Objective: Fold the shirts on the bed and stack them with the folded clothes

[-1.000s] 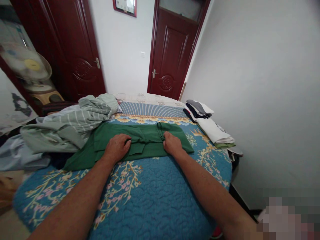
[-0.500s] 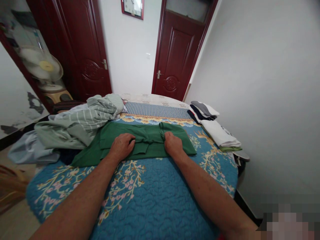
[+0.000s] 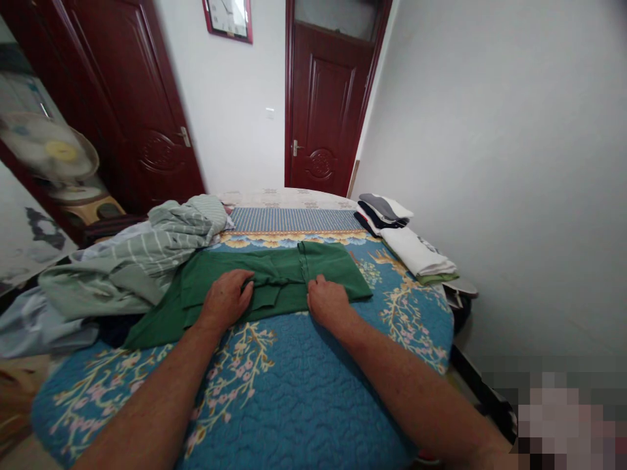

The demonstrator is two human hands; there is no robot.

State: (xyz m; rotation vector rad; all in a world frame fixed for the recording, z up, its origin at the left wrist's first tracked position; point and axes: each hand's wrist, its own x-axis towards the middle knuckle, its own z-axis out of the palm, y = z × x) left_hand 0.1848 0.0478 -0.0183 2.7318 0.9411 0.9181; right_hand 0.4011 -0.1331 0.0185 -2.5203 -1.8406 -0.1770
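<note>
Ahead of me, a clock (image 3: pixel 228 18) hangs between dark red doors (image 3: pixel 326 98). On my left I see a fan (image 3: pixel 61 151).

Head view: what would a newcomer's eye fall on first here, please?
Probably the dark green garment, spread across the blue floral quilted cover, with the left hand and right hand on it. Next, the rumpled heap of pale clothes at its left, and the folded clothes near the cover's right edge.
</note>
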